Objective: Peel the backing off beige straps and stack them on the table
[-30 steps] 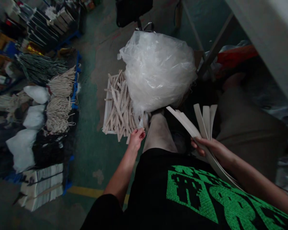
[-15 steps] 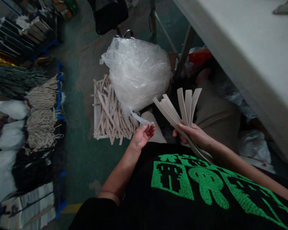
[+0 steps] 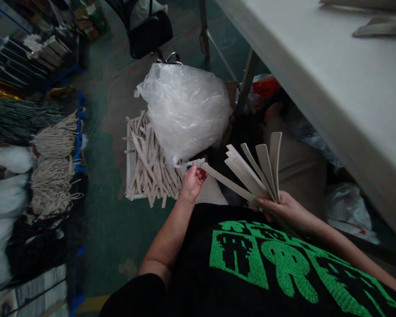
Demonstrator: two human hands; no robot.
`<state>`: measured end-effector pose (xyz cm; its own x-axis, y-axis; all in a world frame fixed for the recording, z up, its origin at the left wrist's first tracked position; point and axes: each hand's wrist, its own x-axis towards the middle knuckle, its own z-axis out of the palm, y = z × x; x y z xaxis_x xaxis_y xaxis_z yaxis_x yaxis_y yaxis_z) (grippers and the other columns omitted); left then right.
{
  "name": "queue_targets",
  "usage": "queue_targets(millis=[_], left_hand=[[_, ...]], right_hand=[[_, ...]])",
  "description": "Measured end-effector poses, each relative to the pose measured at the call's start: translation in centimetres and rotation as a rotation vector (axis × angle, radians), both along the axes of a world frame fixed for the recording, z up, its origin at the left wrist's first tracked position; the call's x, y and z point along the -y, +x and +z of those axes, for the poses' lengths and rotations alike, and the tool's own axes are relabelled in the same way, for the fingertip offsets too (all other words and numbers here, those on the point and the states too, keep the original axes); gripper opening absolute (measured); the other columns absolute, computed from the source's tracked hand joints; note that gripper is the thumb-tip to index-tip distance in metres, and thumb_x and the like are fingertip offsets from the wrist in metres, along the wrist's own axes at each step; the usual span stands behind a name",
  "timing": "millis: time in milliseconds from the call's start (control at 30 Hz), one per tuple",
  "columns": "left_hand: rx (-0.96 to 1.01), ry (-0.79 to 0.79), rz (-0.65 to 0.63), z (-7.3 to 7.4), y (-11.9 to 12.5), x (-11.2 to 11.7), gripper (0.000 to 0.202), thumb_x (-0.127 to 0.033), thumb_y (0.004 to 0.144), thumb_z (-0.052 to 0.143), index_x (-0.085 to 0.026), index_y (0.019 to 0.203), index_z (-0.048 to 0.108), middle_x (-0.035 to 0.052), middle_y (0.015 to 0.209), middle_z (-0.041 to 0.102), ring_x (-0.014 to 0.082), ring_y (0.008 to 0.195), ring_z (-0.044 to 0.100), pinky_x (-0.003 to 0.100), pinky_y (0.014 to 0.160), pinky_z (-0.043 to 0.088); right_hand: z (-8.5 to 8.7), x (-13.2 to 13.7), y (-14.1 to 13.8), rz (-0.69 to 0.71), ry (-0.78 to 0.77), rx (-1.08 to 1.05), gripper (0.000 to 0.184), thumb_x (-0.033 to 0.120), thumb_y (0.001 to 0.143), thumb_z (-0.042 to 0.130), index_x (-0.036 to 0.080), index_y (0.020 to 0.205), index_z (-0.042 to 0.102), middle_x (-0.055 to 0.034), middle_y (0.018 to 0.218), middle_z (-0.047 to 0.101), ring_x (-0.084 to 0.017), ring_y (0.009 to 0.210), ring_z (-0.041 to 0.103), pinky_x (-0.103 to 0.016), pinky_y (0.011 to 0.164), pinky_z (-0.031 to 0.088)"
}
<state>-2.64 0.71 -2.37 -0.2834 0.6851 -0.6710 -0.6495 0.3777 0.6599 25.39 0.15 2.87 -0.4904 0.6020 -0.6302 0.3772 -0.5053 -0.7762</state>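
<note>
My right hand [image 3: 280, 209] is closed around a fanned bunch of flat beige strips [image 3: 249, 174]; their lower ends are hidden against the black shirt. One strip [image 3: 229, 182] splays out to the left, its tip close to my left hand [image 3: 194, 181]. That hand is pinched on a narrow translucent white strip [image 3: 189, 164], which reaches toward the plastic bag. Whether the fingertips also touch the beige tip, I cannot tell. Beyond them stands a bulging clear plastic bag [image 3: 188, 110], beside a white tray [image 3: 129, 169] heaped with loose beige strips [image 3: 153, 163].
A white table [image 3: 293, 57] juts in from the upper right, with grey-beige pieces on it. A black chair [image 3: 152, 35] stands beyond the bag. Along the left are blue pallets [image 3: 79, 149] loaded with cord bundles [image 3: 51, 180] and white bags [image 3: 8, 189].
The beige bunch has shifted lower and to the right, and one strip now reaches across to my left hand. My left hand, still pinching the white strip, has moved slightly left.
</note>
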Motion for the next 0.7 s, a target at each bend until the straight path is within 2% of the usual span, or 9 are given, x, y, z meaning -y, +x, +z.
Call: queue_targets(millis=[133, 333, 467, 600, 700], left_hand=[[-0.024, 0.013, -0.011, -0.4, 0.1, 0.4, 0.037, -0.048, 0.086, 0.068, -0.015, 0.1, 0.07, 0.01, 0.098, 0.075, 0.0167, 0.087, 0.068, 0.029, 0.08, 0.051], [-0.029, 0.027, -0.018, -1.0, 0.3, 0.6, 0.03, -0.043, 0.078, 0.077, -0.015, 0.088, 0.071, 0.0082, 0.093, 0.076, 0.0158, 0.082, 0.068, 0.027, 0.077, 0.049], [-0.034, -0.008, -0.056, -1.4, 0.5, 1.0, 0.034, -0.044, 0.071, 0.083, -0.015, 0.084, 0.071, 0.0064, 0.087, 0.075, 0.0169, 0.083, 0.068, 0.029, 0.081, 0.049], [0.054, -0.053, -0.102, -1.1, 2.7, 2.6, 0.041, -0.045, 0.057, 0.091, -0.014, 0.075, 0.069, 0.0034, 0.075, 0.071, 0.0163, 0.075, 0.066, 0.031, 0.081, 0.048], [0.164, -0.012, -0.223, -0.5, 5.2, 3.9, 0.047, -0.046, 0.05, 0.093, -0.012, 0.071, 0.069, 0.0034, 0.07, 0.069, 0.015, 0.07, 0.064, 0.031, 0.078, 0.048]], right_hand=[[-0.2, -0.4, -0.5, -0.005, 0.016, 0.029, 0.056, 0.073, 0.072, 0.067, 0.017, 0.072, 0.067, 0.0001, 0.049, 0.052, -0.012, 0.043, 0.042, -0.023, 0.04, 0.027], [-0.1, -1.0, -0.8, 0.033, 0.032, 0.04, 0.053, 0.071, 0.069, 0.069, 0.018, 0.071, 0.064, 0.0006, 0.047, 0.052, -0.012, 0.042, 0.043, -0.024, 0.041, 0.029], [-0.2, -1.4, -1.5, 0.014, 0.029, 0.046, 0.048, 0.066, 0.069, 0.07, 0.02, 0.073, 0.061, -0.001, 0.056, 0.06, -0.013, 0.044, 0.049, -0.025, 0.042, 0.036], [-1.4, -1.9, -2.9, 0.026, -0.025, -0.001, 0.049, 0.066, 0.068, 0.071, 0.019, 0.078, 0.057, -0.0042, 0.066, 0.067, -0.014, 0.047, 0.055, -0.025, 0.043, 0.041], [-2.3, -2.3, -4.3, 0.012, -0.052, -0.041, 0.051, 0.064, 0.065, 0.074, 0.019, 0.081, 0.057, -0.0031, 0.064, 0.066, -0.015, 0.047, 0.057, -0.024, 0.042, 0.041]])
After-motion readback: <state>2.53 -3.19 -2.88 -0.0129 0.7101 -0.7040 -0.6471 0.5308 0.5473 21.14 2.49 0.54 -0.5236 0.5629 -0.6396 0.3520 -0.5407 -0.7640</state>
